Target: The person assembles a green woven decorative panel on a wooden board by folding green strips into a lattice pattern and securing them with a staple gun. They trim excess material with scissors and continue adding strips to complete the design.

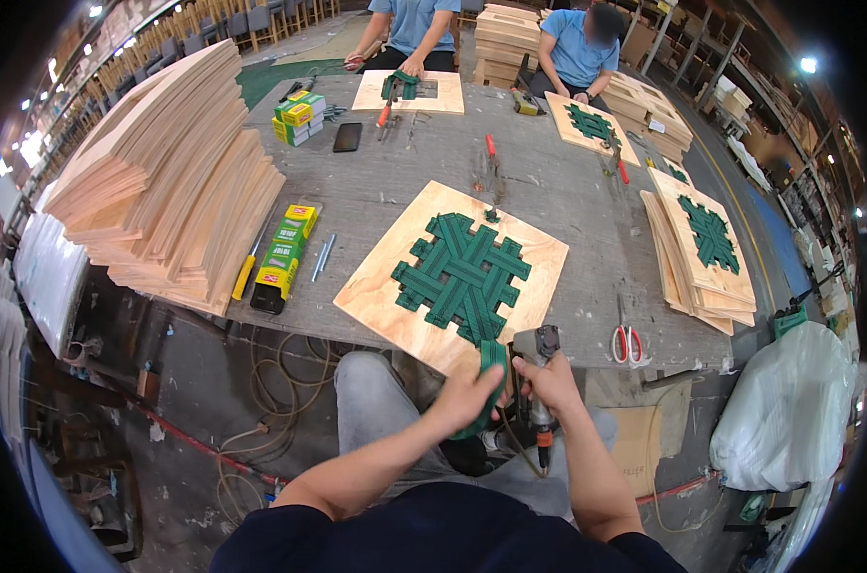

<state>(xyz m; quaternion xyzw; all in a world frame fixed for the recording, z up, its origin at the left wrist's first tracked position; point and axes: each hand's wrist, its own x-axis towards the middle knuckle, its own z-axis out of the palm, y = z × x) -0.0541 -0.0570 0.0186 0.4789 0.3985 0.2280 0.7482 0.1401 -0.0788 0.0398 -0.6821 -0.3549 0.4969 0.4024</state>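
Observation:
In front of me a square plywood panel (pixel 376 294) lies turned at an angle, its near corner reaching past the table edge. Green webbing (pixel 467 270) is woven in criss-cross bands over its middle. My left hand (pixel 469 393) is closed on the loose webbing strap (pixel 493 356) that runs off the near side. Beside it, my right hand (pixel 550 380) grips an air staple gun (pixel 536 342), close to the panel's near edge. An air hose (pixel 521 451) hangs from the gun. The strap's lower end is partly hidden by my hands.
Tall plywood stacks (pixel 190 201) stand at left, near a staple box (pixel 288 244), a screwdriver (pixel 245 275) and a phone (pixel 348 137). Scissors (pixel 627 344) and webbed panels (pixel 708 234) are at right. Two co-workers in blue shirts (pixel 581 55) sit across the grey table (pixel 357 191). Hose coils lie below.

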